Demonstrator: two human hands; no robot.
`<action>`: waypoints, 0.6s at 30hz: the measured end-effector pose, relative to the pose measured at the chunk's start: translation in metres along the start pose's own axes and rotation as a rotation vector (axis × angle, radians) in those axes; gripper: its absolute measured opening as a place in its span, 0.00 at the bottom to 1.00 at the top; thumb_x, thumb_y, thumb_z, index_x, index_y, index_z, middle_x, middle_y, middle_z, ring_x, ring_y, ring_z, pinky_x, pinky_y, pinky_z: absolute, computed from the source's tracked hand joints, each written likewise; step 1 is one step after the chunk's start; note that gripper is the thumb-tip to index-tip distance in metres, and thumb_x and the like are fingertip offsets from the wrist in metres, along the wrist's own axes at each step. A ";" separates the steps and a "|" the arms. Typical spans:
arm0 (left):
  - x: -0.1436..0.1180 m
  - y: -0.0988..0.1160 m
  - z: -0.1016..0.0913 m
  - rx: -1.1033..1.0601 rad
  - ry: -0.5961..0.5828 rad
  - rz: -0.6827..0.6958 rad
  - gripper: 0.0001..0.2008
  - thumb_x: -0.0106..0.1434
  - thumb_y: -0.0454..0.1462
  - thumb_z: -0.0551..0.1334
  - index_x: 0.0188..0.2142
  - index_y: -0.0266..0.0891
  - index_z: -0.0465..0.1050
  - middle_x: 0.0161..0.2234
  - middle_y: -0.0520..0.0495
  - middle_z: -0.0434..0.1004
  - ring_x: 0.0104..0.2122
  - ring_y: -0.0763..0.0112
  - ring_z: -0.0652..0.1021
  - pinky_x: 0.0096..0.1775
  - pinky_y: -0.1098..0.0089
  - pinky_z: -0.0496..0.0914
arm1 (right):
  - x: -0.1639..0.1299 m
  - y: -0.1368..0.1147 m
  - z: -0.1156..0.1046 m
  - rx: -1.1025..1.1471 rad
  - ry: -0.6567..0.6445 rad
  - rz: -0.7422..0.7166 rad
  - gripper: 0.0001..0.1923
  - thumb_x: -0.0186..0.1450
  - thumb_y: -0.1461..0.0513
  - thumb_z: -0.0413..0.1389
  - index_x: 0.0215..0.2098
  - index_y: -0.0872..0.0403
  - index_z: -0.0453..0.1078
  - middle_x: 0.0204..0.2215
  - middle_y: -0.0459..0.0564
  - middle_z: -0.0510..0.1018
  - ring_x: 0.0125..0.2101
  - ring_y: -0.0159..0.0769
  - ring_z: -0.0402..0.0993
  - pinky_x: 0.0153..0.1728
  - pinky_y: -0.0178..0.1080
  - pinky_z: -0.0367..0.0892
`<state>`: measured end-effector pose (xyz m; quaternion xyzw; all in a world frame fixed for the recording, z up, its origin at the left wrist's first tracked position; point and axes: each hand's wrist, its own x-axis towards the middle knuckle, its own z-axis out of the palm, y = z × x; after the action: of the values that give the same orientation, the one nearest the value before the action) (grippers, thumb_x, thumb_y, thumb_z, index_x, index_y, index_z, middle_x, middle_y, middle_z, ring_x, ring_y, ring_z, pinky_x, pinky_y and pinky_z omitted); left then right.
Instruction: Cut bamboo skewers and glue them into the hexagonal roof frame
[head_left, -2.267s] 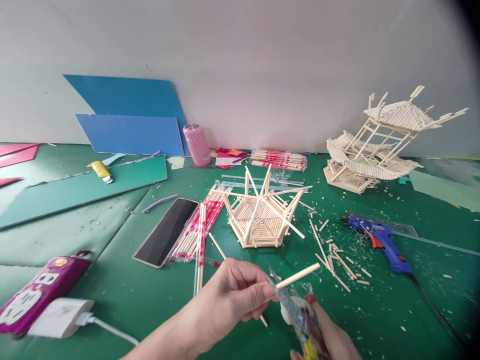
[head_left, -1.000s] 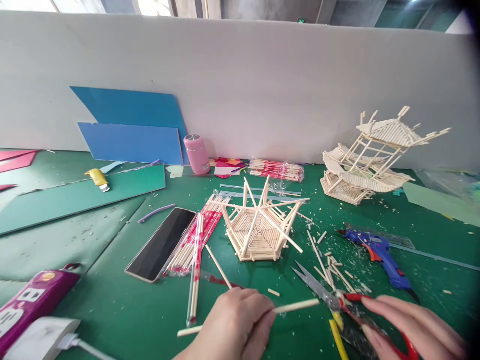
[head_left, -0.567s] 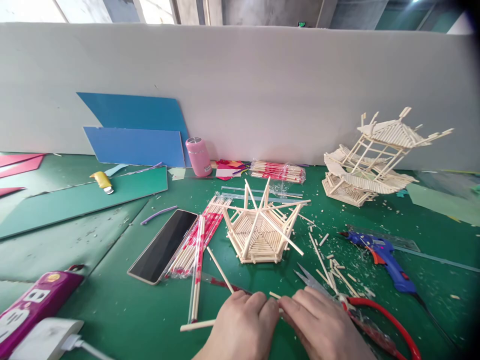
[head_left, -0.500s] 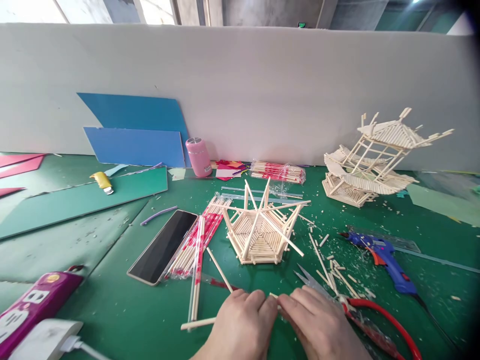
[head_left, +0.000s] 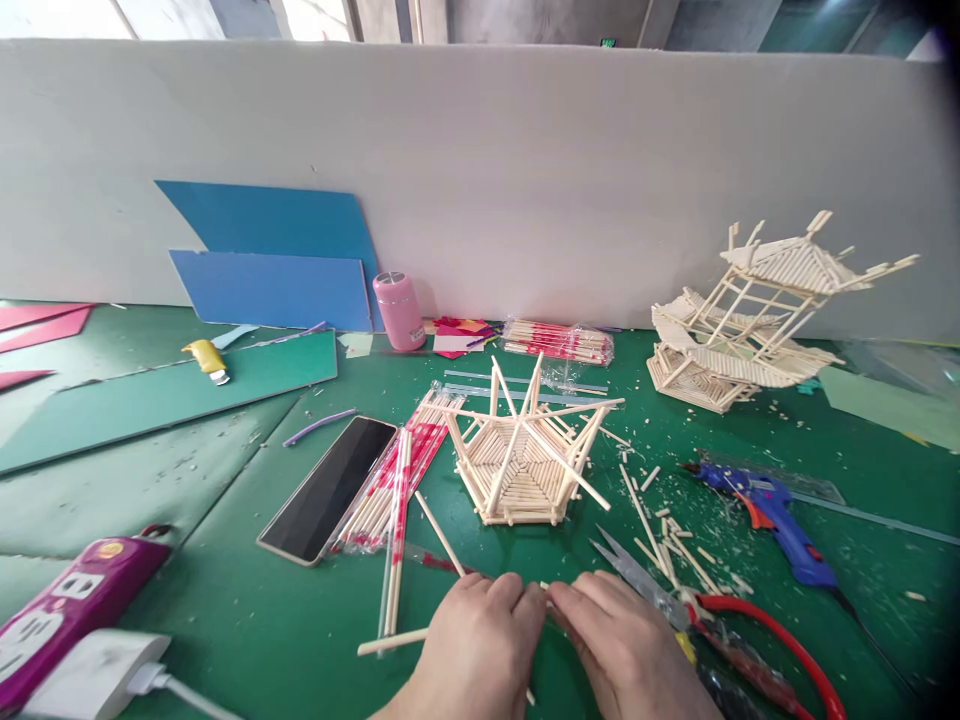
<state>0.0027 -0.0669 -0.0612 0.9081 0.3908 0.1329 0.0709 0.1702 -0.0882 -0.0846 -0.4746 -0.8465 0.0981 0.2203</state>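
My left hand point(head_left: 484, 640) is closed at the bottom middle, fingers curled around a thin wooden stick point(head_left: 391, 641) whose end sticks out to the left. Close beside it, my right hand point(head_left: 626, 640) is closed too, its thumb and finger pinched where a pale stick tip shows between the hands; the rest of the stick is hidden by my fingers. Just beyond them stands a six-sided stick frame point(head_left: 525, 470) with slanted posts and sticks crossing on top. Red-handled scissors point(head_left: 757, 630) lie beside my right hand, blades pointing toward the frame.
Left of the frame lie bagged sticks point(head_left: 375, 490) and a phone point(head_left: 328, 490). A blue glue gun point(head_left: 772, 515) and stick scraps point(head_left: 682, 550) are at right, with a stick pagoda point(head_left: 750, 330) behind. A power strip point(head_left: 82, 610) sits at left, a pink bottle point(head_left: 400, 312) by the wall.
My left hand and the stick in it have shifted slightly left. A small stick end now shows below, between my hands. The view has moved a little; the frame stays put.
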 end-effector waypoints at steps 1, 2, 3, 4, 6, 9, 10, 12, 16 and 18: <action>0.000 0.000 -0.001 0.005 -0.012 -0.005 0.08 0.47 0.27 0.56 0.26 0.38 0.68 0.21 0.48 0.73 0.17 0.66 0.72 0.21 0.68 0.67 | 0.001 0.000 0.000 -0.004 0.003 -0.002 0.14 0.67 0.67 0.40 0.36 0.54 0.66 0.24 0.48 0.71 0.26 0.37 0.68 0.25 0.36 0.62; 0.001 0.001 -0.001 0.011 -0.023 -0.012 0.08 0.47 0.27 0.56 0.26 0.38 0.68 0.21 0.48 0.73 0.17 0.66 0.72 0.21 0.68 0.67 | 0.001 -0.001 0.001 -0.010 0.011 -0.001 0.14 0.67 0.67 0.40 0.35 0.54 0.66 0.24 0.48 0.71 0.26 0.37 0.68 0.25 0.36 0.62; 0.001 0.001 0.000 0.016 -0.034 -0.016 0.08 0.47 0.27 0.56 0.26 0.38 0.69 0.21 0.47 0.73 0.17 0.66 0.73 0.21 0.68 0.67 | 0.002 -0.002 0.001 -0.018 0.024 -0.003 0.14 0.67 0.67 0.39 0.35 0.54 0.66 0.23 0.48 0.71 0.25 0.37 0.68 0.24 0.36 0.62; 0.001 0.001 0.000 0.020 -0.043 -0.018 0.08 0.47 0.27 0.56 0.27 0.37 0.69 0.21 0.47 0.73 0.18 0.65 0.73 0.21 0.67 0.68 | 0.004 -0.003 0.001 -0.029 0.041 -0.004 0.14 0.67 0.67 0.39 0.34 0.54 0.66 0.23 0.49 0.71 0.24 0.37 0.69 0.24 0.36 0.62; 0.002 0.001 0.003 0.034 -0.055 -0.016 0.09 0.47 0.27 0.56 0.27 0.36 0.70 0.21 0.47 0.73 0.18 0.64 0.74 0.21 0.66 0.69 | 0.006 -0.005 0.002 -0.045 0.067 -0.002 0.15 0.66 0.68 0.38 0.32 0.55 0.66 0.21 0.49 0.71 0.23 0.37 0.69 0.22 0.36 0.62; 0.002 0.000 0.006 0.055 -0.065 -0.012 0.09 0.47 0.26 0.55 0.27 0.36 0.70 0.21 0.46 0.73 0.18 0.63 0.74 0.21 0.66 0.68 | 0.009 -0.008 0.001 -0.053 0.055 0.017 0.17 0.67 0.67 0.38 0.30 0.55 0.67 0.21 0.50 0.71 0.22 0.38 0.70 0.21 0.36 0.63; 0.002 -0.001 0.006 0.057 -0.066 -0.014 0.08 0.48 0.26 0.55 0.27 0.36 0.69 0.21 0.46 0.73 0.18 0.63 0.74 0.22 0.66 0.68 | 0.010 -0.008 0.000 -0.048 0.044 0.021 0.18 0.67 0.67 0.37 0.30 0.55 0.67 0.21 0.50 0.71 0.22 0.38 0.71 0.21 0.37 0.63; 0.002 -0.004 0.001 0.030 -0.080 -0.026 0.08 0.50 0.26 0.54 0.26 0.37 0.68 0.21 0.46 0.73 0.18 0.64 0.73 0.22 0.67 0.67 | 0.010 -0.009 -0.005 -0.027 0.023 0.029 0.16 0.67 0.66 0.38 0.33 0.56 0.68 0.22 0.50 0.73 0.24 0.39 0.72 0.22 0.37 0.64; 0.003 -0.011 -0.019 -0.197 -0.155 -0.032 0.10 0.57 0.28 0.50 0.24 0.38 0.65 0.21 0.47 0.71 0.19 0.68 0.71 0.23 0.71 0.63 | 0.011 -0.012 -0.027 0.074 -0.099 0.104 0.11 0.67 0.62 0.44 0.34 0.53 0.68 0.25 0.48 0.73 0.26 0.37 0.71 0.24 0.36 0.63; 0.002 -0.015 -0.028 -0.386 -0.152 0.034 0.11 0.60 0.30 0.49 0.23 0.39 0.63 0.20 0.48 0.70 0.19 0.71 0.70 0.22 0.73 0.60 | 0.013 -0.014 -0.041 0.124 -0.214 0.096 0.11 0.66 0.63 0.46 0.28 0.52 0.67 0.24 0.47 0.72 0.26 0.35 0.69 0.24 0.36 0.61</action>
<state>-0.0146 -0.0550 -0.0378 0.8915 0.3362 0.1375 0.2707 0.1730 -0.0865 -0.0393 -0.4869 -0.8337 0.2109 0.1528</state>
